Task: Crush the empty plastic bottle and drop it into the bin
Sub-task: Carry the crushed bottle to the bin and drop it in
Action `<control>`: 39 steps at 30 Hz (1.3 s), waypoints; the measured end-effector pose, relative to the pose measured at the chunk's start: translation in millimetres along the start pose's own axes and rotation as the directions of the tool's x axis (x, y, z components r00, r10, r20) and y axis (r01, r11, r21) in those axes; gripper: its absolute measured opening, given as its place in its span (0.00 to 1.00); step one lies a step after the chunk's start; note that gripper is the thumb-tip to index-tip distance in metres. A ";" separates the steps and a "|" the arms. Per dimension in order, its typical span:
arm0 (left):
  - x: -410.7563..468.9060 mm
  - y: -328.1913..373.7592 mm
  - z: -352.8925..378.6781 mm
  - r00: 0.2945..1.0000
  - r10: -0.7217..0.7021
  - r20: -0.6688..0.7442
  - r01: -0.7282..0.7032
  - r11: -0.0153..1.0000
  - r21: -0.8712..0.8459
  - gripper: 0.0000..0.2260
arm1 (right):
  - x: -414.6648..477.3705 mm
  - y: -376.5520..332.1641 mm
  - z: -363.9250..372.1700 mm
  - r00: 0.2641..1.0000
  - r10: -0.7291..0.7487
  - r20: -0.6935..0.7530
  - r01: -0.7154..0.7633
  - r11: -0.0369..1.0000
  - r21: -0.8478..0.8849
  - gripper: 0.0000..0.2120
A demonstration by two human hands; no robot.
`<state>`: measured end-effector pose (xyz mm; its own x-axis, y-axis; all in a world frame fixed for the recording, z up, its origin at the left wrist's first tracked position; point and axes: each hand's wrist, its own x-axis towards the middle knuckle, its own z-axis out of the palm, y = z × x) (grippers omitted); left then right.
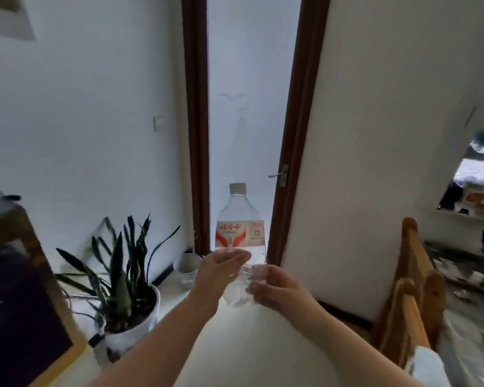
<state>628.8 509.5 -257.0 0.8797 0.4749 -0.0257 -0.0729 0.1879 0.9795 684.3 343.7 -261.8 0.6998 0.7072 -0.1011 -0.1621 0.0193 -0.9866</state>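
Both hands hold the bottle [239,227] upright in front of the person, cap [237,187] at the top, well above the fingers. The left hand [217,270] is cupped around the lower left side of the bottle, its fingers [235,255] curled across the front just below the red-and-white label [238,233]. The right hand [277,290] grips the bottom end from the right, its fingers [259,289] wrapped over the clear plastic, which looks crinkled and pushed in between the two grips; above the left fingers the body keeps its round shape. Beyond the fingertips stands a narrow doorway [252,107] with a dark wooden frame and a lever handle [280,174]. Left of the left hand and lower sit a small white cup [186,265] and a potted plant [123,289] with long dark leaves. Right of the right hand stands a wooden chair back [414,297].
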 end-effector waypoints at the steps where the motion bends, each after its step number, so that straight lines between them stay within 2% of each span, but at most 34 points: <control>1: 9.5 0.3 -5.6 1.000 0.003 -0.010 -0.003 1.000 -0.009 0.05 | 13.1 1.0 3.9 1.000 0.001 0.022 -0.001 1.000 -0.003 0.17; 3: 28.0 1.3 -15.3 1.000 -0.006 -0.004 0.006 1.000 -0.025 0.07 | 39.8 2.9 5.4 1.000 0.012 0.020 -0.013 1.000 0.022 0.16; 7: 73.9 -1.9 -34.2 0.999 -0.041 0.016 0.041 0.998 -0.042 0.20 | 96.7 6.0 -6.9 0.999 0.024 -0.038 -0.021 0.995 0.092 0.19; 9: 101.8 -8.0 -41.3 0.998 -0.050 -0.023 0.049 0.998 -0.048 0.21 | 129.6 6.2 -20.5 0.998 0.032 -0.058 -0.023 0.989 0.145 0.21; 12: 153.7 -15.4 -41.1 0.995 -0.054 -0.084 0.050 0.998 -0.049 0.18 | 184.0 -0.5 -46.6 0.998 0.028 -0.048 -0.020 0.985 0.173 0.27; 15: 215.2 -15.4 -27.8 0.989 -0.048 -0.142 0.042 0.998 -0.047 0.12 | 246.1 -11.7 -76.3 0.999 0.028 -0.046 -0.021 0.989 0.147 0.28; 18: 274.3 -13.3 -14.0 0.981 -0.036 -0.189 0.028 0.999 -0.047 0.11 | 310.6 -20.7 -104.3 0.999 0.028 -0.032 -0.024 0.992 0.122 0.28; 20: 309.9 -12.7 -9.3 0.974 -0.029 -0.226 0.018 0.998 -0.052 0.10 | 351.9 -23.9 -118.8 1.000 0.031 0.004 -0.032 0.992 0.118 0.25; 22: 341.5 -13.5 -9.5 0.961 -0.034 -0.273 0.014 0.997 -0.074 0.10 | 390.8 -24.7 -127.7 0.998 0.044 0.048 -0.050 0.990 0.129 0.17; 26: 393.5 -18.6 -20.1 0.925 -0.076 -0.372 0.028 0.991 -0.132 0.10 | 454.7 -22.5 -130.3 0.990 0.069 0.125 -0.089 0.983 0.160 0.09; 32: 473.5 -26.4 -54.9 0.886 -0.083 -0.456 0.030 0.992 -0.122 0.07 | 549.9 -21.5 -123.0 0.978 0.092 0.185 -0.117 0.985 0.129 0.11; 39: 585.6 -43.2 -115.9 0.858 -0.075 -0.509 0.023 0.994 -0.108 0.05 | 673.1 -13.5 -96.9 0.977 0.119 0.180 -0.140 0.984 0.113 0.10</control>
<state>1092.5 879.1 -337.5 0.5206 0.8308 -0.1970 -0.1030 0.2901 0.9514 1225.0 751.0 -329.0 0.5392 0.8198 -0.1929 -0.3360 -0.0007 -0.9419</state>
